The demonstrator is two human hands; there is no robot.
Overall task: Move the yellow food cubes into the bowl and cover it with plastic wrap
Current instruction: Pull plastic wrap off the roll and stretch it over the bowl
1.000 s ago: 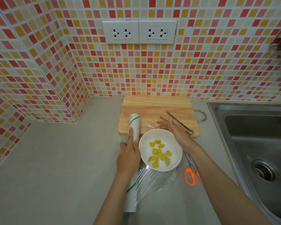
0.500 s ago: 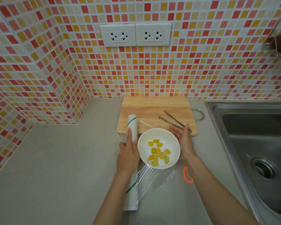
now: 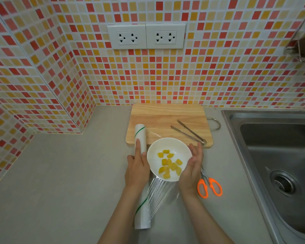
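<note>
A round, glossy white ceramic bowl (image 3: 169,159) sits on the smooth grey bench (image 3: 60,173), its far rim overlapping the near edge of a pale rectangular wooden cutting board (image 3: 165,118) with visible grain. Inside the bowl lie the yellow food cubes (image 3: 169,166), small soft-edged chunks gathered toward the near side. A sheet of clear plastic wrap (image 3: 158,192) runs under the bowl, wrinkled into fine shiny pleats on the near side and stretched thin toward the far end of its roll.

The long white cylindrical roll of plastic wrap (image 3: 141,208) (thin green diagonal stripes mark it) lies just left of the bowl, one end on the board. The left hand (image 3: 136,170) rests flat on the roll, fingers together and extended along it, index finger pointing away; it presses rather than pinches. The right hand (image 3: 192,169) stands on edge against the bowl's right side, palm toward the rim, fingers held straight and close together, touching the rim or nearly so; whether it catches the film I cannot tell.

Slim metal tongs (image 3: 188,132) lie diagonally on the board's right part. Orange-handled scissors (image 3: 209,186) lie on the bench just right of the right wrist. A brushed stainless steel sink (image 3: 271,155) is set in at the right
</note>
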